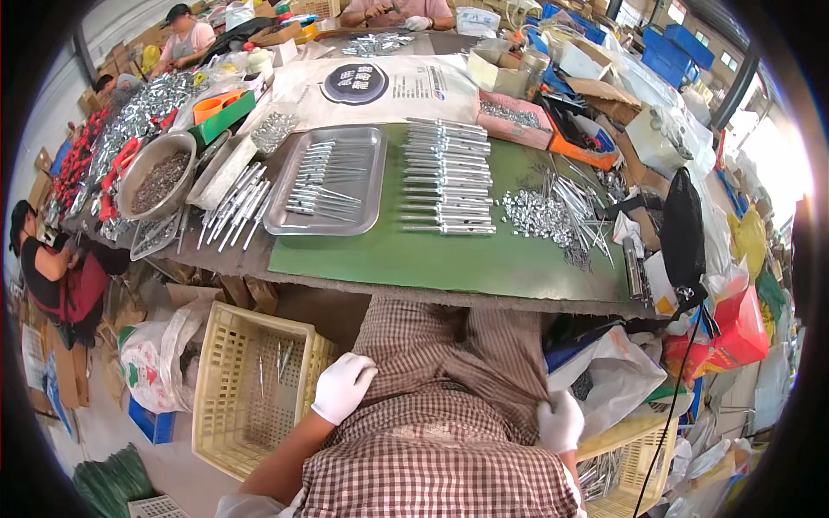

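Both hands wear white gloves and are down at my lap, below the table edge. My left hand (342, 390) rests against the brown checked apron (432, 393) at my left thigh. Its fingers are curled in, and whatever may be inside them is hidden. Beside my right thigh, my right hand (561, 421) is closed on the apron's edge, where the cloth is drawn into folds. On the green table mat (363, 263) lies a stacked row of metal rod assemblies (447, 177). To its left, a steel tray (373, 220) holds several thin metal rods.
Small metal parts (540, 211) and loose rods (583, 203) lie on the mat's right. A bowl of small parts (160, 177) stands at the left. Yellow crates (255, 393) flank my legs. A printed white sack (294, 91) lies behind; other people (52, 268) work nearby.
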The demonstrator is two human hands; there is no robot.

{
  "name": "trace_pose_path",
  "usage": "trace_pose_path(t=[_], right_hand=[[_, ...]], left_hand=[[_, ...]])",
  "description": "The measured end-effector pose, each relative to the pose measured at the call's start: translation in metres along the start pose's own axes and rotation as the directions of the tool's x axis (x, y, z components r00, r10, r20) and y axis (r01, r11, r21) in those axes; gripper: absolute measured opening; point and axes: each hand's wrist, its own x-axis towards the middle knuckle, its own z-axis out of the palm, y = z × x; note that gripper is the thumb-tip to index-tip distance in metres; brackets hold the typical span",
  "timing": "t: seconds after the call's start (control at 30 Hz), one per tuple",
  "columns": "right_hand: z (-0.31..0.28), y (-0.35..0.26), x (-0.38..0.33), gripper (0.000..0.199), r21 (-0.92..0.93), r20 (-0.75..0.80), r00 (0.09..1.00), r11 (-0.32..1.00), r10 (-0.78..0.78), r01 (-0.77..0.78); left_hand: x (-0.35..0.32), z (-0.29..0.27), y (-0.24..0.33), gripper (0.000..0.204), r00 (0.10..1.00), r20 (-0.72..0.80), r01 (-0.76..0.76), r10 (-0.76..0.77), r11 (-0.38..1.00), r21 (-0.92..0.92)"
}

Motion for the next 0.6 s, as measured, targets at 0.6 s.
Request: trace_pose_path(t=[0.6], right_hand=[[-0.095, 0.192, -0.031, 0.020, 0.131, -0.528, 0.571, 0.725, 0.629, -0.676]], left_hand=[[0.079, 0.030, 0.052, 0.015, 0.894, 0.321, -0.310, 0.311, 0.949, -0.056]])
